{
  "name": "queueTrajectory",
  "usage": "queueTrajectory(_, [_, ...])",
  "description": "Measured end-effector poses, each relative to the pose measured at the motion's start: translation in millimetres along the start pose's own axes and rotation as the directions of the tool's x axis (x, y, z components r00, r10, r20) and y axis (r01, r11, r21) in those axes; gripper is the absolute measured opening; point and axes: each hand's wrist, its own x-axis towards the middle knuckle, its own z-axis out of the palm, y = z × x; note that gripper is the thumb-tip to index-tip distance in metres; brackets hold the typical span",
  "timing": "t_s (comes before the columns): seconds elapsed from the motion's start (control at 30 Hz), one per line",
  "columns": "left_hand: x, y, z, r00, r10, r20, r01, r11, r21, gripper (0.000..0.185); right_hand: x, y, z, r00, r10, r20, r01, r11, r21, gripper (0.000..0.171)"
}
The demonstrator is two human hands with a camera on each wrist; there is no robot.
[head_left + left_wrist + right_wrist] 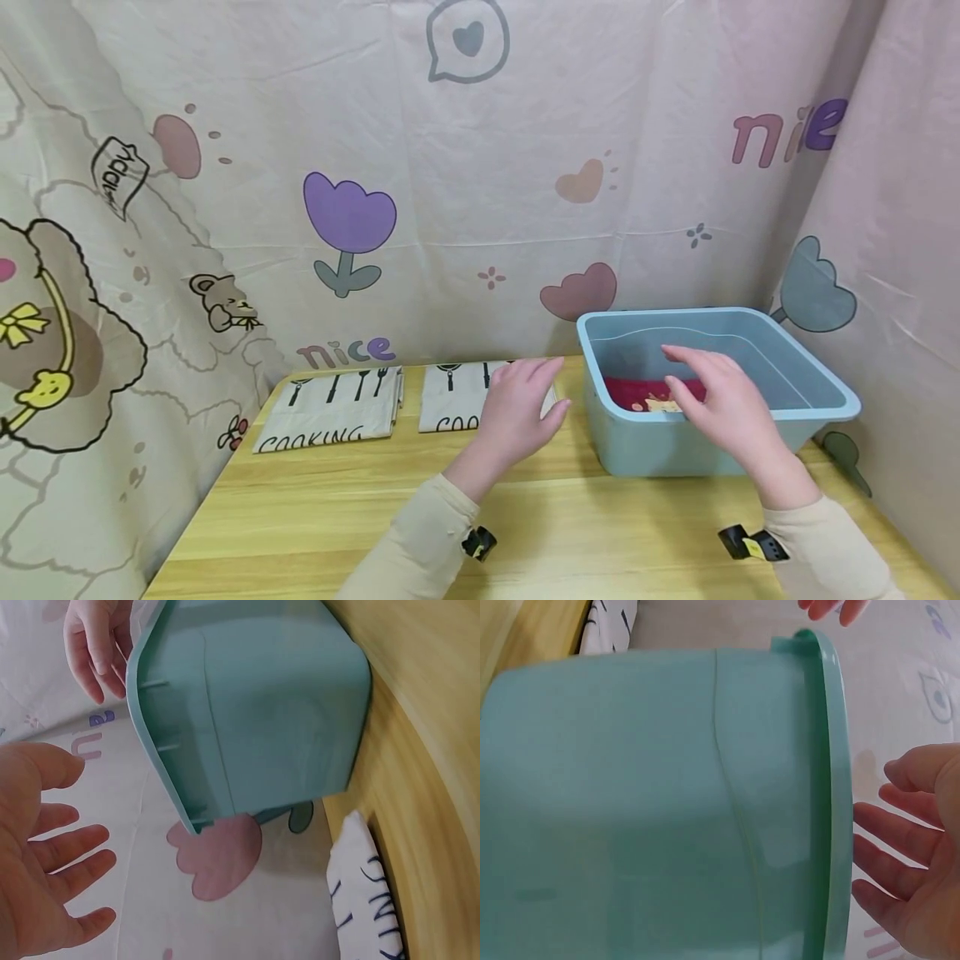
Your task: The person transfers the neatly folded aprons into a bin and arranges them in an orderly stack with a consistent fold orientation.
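A light blue plastic bin (675, 454) stands on the right of the wooden table (375, 508), with a red cloth (633, 390) lying in its bottom. My right hand (720, 402) hovers over the bin's near rim, fingers spread and holding nothing. My left hand (517, 408) floats just left of the bin, above a folded white towel (453, 400) printed "COOKING", fingers straight and empty. In the left wrist view my left hand (45, 855) faces the bin wall (277, 712). The right wrist view shows my right hand (915, 855) beside the bin rim (821, 787).
A second folded "COOKING" towel (330, 408) lies further left at the table's back. A patterned curtain (465, 183) hangs close behind and on both sides. The bin sits near the table's right edge.
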Motion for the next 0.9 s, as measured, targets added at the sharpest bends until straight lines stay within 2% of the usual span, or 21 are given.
queueTrajectory(0.2, [-12.0,-9.6,-4.6,1.000,-0.016,-0.023,0.016,1.000,-0.002,0.051,0.3,-9.9,10.5,0.998,-0.056,-0.034,0.056,0.998,0.009,0.049])
queueTrajectory(0.5, [-28.2,-27.5,-10.4,0.997,-0.012,-0.078,0.015,0.999,0.046,0.052,1.7,-28.0,23.5,0.991,-0.116,-0.063,0.120,0.992,0.050,0.052])
queueTrajectory(0.7, [-35.5,-38.9,-16.9,0.993,-0.027,-0.119,0.029,0.999,0.016,0.053,2.6,-39.7,32.0,0.982,-0.170,-0.083,0.176,0.982,0.071,0.051])
queueTrajectory(0.9, [-40.6,-47.4,-25.4,0.985,-0.079,-0.151,0.075,0.997,-0.033,0.054,5.2,-49.3,40.5,0.978,-0.190,-0.088,0.198,0.975,0.097,0.052])
